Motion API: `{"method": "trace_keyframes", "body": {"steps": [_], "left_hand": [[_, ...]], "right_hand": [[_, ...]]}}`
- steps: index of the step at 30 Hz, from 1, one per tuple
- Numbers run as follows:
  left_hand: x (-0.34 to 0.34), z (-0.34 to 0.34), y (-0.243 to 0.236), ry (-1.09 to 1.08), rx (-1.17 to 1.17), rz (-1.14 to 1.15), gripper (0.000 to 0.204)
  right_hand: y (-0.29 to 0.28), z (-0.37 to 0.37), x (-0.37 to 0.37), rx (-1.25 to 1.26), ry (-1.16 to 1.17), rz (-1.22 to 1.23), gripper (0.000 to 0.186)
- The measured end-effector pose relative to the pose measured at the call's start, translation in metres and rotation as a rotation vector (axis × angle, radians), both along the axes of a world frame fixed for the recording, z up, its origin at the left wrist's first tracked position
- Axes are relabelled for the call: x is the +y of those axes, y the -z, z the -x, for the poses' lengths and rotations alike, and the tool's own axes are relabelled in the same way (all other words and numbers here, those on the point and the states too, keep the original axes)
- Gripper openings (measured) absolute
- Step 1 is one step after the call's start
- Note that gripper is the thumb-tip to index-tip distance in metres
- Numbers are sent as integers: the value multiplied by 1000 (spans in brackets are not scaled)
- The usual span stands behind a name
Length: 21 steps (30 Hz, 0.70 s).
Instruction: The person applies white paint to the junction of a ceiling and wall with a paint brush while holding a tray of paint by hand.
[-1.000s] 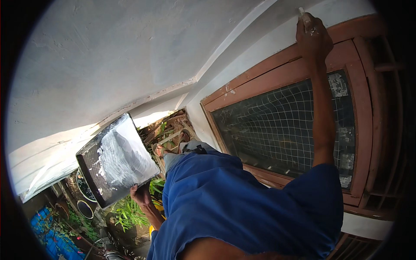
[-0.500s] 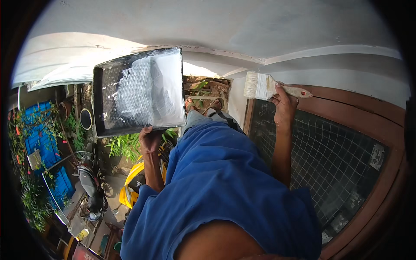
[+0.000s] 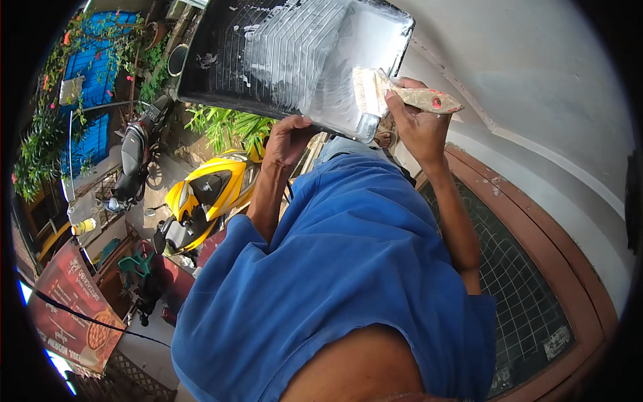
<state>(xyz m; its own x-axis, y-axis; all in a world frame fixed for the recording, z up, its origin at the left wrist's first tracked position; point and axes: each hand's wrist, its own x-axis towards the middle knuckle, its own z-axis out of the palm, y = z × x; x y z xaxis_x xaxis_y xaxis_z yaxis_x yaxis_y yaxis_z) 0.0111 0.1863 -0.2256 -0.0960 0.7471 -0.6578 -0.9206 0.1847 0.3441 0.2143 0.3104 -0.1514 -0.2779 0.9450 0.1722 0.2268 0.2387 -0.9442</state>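
A black paint tray with a ribbed slope, smeared with white paint, is held up in front of me. My left hand grips its near edge, thumb on the rim and fingers out of sight beneath. White paint lies in the tray's right end. In my right hand is a wide paintbrush, pinched near the base of its paint-crusted wooden handle. Its pale bristles point left, over the paint at the tray's near right corner. Whether they touch the paint I cannot tell.
A pale wall rises on the right, above a brown window frame with wire mesh. Below on the left stand a yellow motorcycle and a dark one. Green leaves and a red banner are also there.
The brush has gone from beside the wall, right of the tray, to over the tray's paint. My view has swung left, and the tray now sits higher and farther right in it.
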Motion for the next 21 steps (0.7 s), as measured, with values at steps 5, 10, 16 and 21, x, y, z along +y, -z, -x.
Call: {"method": "trace_keyframes", "body": {"steps": [5, 10, 16, 21], "left_hand": [[6, -8, -18, 54, 66, -75, 20], [7, -9, -10, -28, 39, 7, 12], [8, -12, -5, -51, 116, -21, 8], [6, -14, -19, -29, 200, -2, 9]], "right_hand": [[18, 23, -10, -84, -107, -116, 16], [26, 34, -21, -167, -36, -52, 12], [31, 44, -26, -200, -35, -31, 14], [31, 51, -28, -13, 40, 311, 13]]}}
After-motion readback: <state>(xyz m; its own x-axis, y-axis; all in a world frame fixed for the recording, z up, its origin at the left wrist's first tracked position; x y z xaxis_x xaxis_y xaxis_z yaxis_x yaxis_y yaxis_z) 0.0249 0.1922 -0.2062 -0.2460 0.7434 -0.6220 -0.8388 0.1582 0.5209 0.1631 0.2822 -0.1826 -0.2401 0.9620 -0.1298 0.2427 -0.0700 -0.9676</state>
